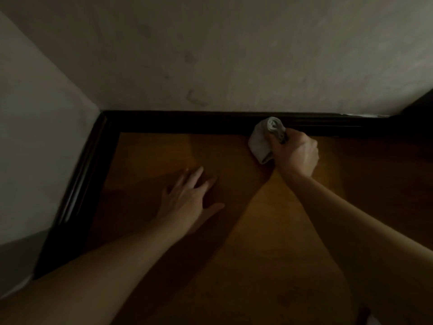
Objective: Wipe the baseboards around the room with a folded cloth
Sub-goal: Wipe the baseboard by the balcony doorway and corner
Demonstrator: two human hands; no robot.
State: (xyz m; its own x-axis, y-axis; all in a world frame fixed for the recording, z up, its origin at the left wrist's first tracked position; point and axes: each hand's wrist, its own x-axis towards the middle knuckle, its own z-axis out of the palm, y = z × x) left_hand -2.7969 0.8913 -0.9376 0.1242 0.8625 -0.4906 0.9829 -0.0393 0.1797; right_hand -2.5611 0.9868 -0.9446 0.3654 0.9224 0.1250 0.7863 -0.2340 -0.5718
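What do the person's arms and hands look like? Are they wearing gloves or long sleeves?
No gloves and no long sleeves. The left hand and right hand are bare, and the left forearm and right forearm are bare too, right to the picture's edge. No watch or bracelet shows on either wrist. It is too dim to tell about rings.

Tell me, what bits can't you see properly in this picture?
All in the head view:
- cloth: the part inside the right hand is hidden by curled fingers.
- baseboard: the stretch behind the cloth is covered; dust cannot be told in the dim light.
- left hand: its own back hides whether the palm touches the floor.
- dark shape at the right edge: cut off, too dim.
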